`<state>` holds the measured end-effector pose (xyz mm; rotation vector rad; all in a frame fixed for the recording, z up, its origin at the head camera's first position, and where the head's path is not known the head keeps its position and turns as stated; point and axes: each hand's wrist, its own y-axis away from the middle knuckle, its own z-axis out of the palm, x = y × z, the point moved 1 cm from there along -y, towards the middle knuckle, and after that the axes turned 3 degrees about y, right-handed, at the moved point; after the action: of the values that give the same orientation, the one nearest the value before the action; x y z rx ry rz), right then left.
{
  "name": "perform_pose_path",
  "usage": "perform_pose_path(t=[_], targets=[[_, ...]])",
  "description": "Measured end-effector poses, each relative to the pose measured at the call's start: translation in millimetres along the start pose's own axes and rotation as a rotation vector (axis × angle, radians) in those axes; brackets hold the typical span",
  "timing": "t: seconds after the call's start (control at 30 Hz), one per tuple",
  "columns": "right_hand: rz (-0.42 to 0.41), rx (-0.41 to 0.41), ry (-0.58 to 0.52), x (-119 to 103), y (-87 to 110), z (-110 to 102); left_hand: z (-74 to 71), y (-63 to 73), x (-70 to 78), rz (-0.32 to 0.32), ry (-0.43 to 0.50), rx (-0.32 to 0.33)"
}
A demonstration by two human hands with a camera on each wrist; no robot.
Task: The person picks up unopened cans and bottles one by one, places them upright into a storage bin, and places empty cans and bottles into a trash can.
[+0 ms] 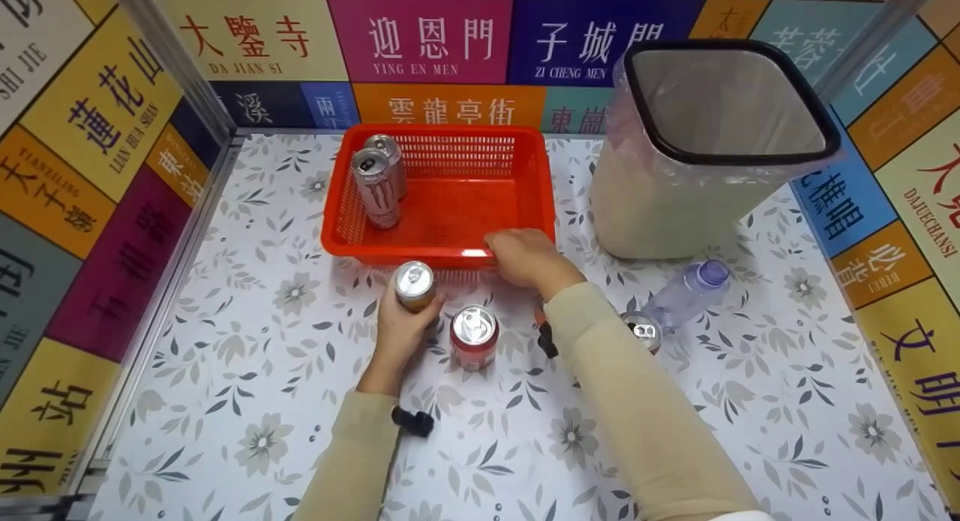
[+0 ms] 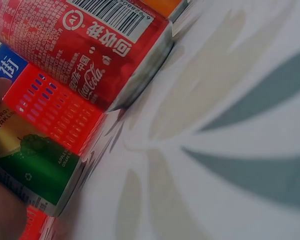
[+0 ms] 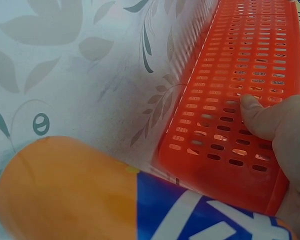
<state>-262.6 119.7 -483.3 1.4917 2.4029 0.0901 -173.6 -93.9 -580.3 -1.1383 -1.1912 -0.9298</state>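
My left hand (image 1: pixel 405 322) grips a gold and green drink can (image 1: pixel 415 281) in front of the basket; the left wrist view shows fingers at the edge of its printed side (image 2: pixel 37 160). A red Coca-Cola can (image 1: pixel 474 339) stands upright just right of that hand. My right hand (image 1: pixel 525 258) holds the rim of the red plastic basket (image 1: pixel 442 254) near its front right corner. In the right wrist view, the thumb (image 3: pixel 257 117) presses the slotted outer wall. Two pale cans, one marked with a claw-like logo (image 1: pixel 379 191), stand at the basket's left.
A bin (image 1: pixel 675 198) with a black rim and clear liner stands right of the basket. Near it are a purple-tinted bottle (image 1: pixel 686 292) and a can (image 1: pixel 643 327) partly hidden by my right sleeve. An orange and blue cylinder (image 3: pixel 70 190) fills the lower right wrist view.
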Motion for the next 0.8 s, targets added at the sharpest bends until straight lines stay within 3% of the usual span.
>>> perform_pose_path(t=[0.13,0.3,0.6,0.8], targets=[[-0.015,0.009,0.032,0,-0.1,0,-1.3,2.2,0.4,-0.015,-0.006,0.014],[0.017,-0.003,-0.011,0,1.5,-1,-5.0,5.2,1.8,-0.033,-0.009,0.032],[0.167,-0.017,-0.193,0,1.9,1,-10.4,6.0,4.4,-0.045,0.006,0.095],[0.136,-0.018,-0.153,1,-0.6,1,-11.2,5.4,15.4,-0.041,0.043,0.128]])
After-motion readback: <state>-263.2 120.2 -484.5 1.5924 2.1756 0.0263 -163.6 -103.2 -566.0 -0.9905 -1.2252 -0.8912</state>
